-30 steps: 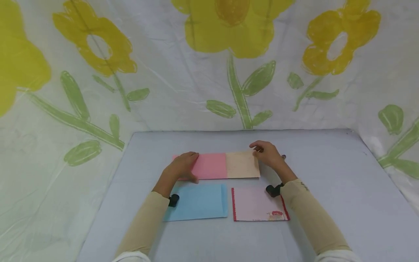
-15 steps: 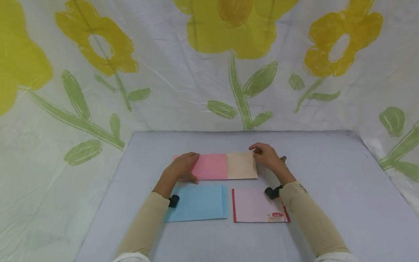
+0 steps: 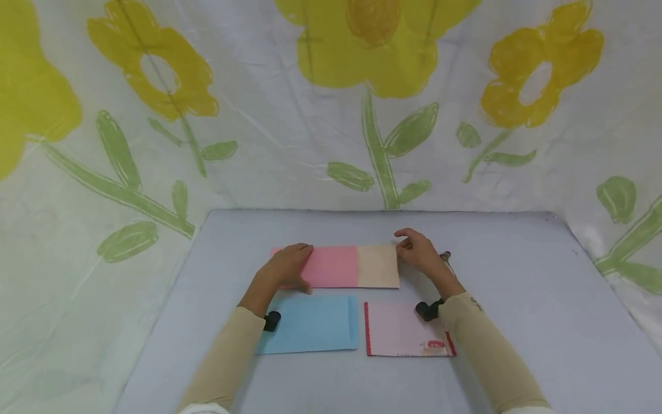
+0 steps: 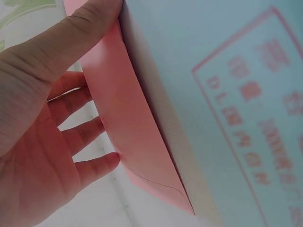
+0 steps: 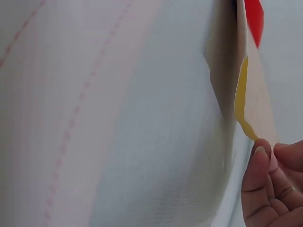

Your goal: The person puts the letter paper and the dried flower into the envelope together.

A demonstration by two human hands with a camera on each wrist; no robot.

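My left hand (image 3: 288, 267) holds the pink envelope (image 3: 331, 267), thumb along the near edge and fingers at the far edge, as the left wrist view also shows. A beige card (image 3: 378, 267) sticks out of the envelope's right end, its left part hidden. At the card's far right corner, my right hand (image 3: 418, 253) pinches it between thumb and fingers. In the right wrist view, a yellow patch (image 5: 242, 97) shows along the card's edge, just above the fingertips (image 5: 261, 153).
Nearer me, a light blue envelope (image 3: 312, 325) lies on the pale table (image 3: 310, 382). To its right is a pale pink envelope (image 3: 395, 330) with red side borders. Behind the table hangs a white sheet (image 3: 269, 144) with painted flowers.
The beige card has slid left, and less of it shows beyond the pink envelope. My right hand has moved slightly left with it. The left hand keeps its hold.
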